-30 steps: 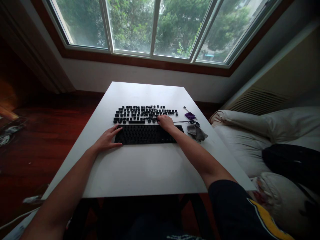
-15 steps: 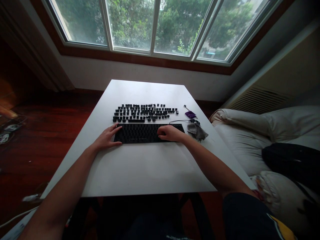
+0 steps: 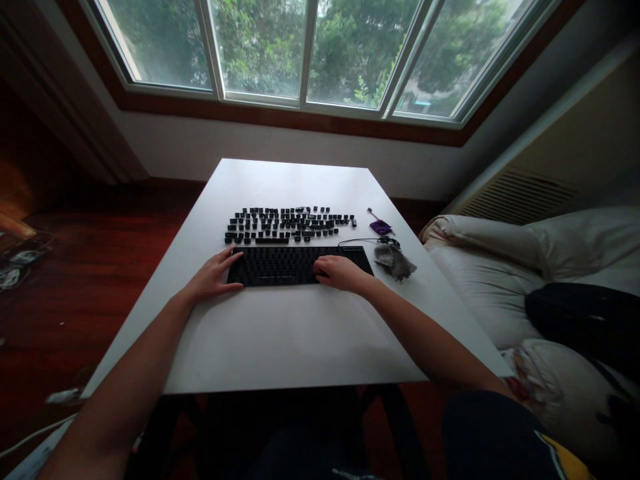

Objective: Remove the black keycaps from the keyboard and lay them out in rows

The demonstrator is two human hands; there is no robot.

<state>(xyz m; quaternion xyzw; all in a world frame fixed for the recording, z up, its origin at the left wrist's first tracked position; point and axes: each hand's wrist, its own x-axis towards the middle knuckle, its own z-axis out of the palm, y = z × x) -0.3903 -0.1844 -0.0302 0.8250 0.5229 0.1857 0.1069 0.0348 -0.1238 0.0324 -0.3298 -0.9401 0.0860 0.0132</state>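
A black keyboard (image 3: 280, 265) lies across the white table, its key area looking dark with a pale wire bar near the front edge. My left hand (image 3: 214, 275) grips its left end, thumb at the front corner and fingers at the back corner. Over the right part of the keyboard my right hand (image 3: 343, 272) is closed, fingertips pinched down at the keys; what is between them is too small to make out. Behind the keyboard stand rows of several loose black keycaps (image 3: 280, 225), with a long space bar keycap (image 3: 272, 241) in the front row.
Right of the keyboard lie a grey cloth (image 3: 395, 261), a dark cable (image 3: 383, 239), and a purple item (image 3: 381, 227) with a thin brush-like stick (image 3: 371, 212). A cream sofa (image 3: 465, 287) borders the table (image 3: 280, 340) on the right. A window rises beyond.
My right hand has shifted slightly toward me and tipped, its fingertips lower on the keyboard. My left hand stays in place.
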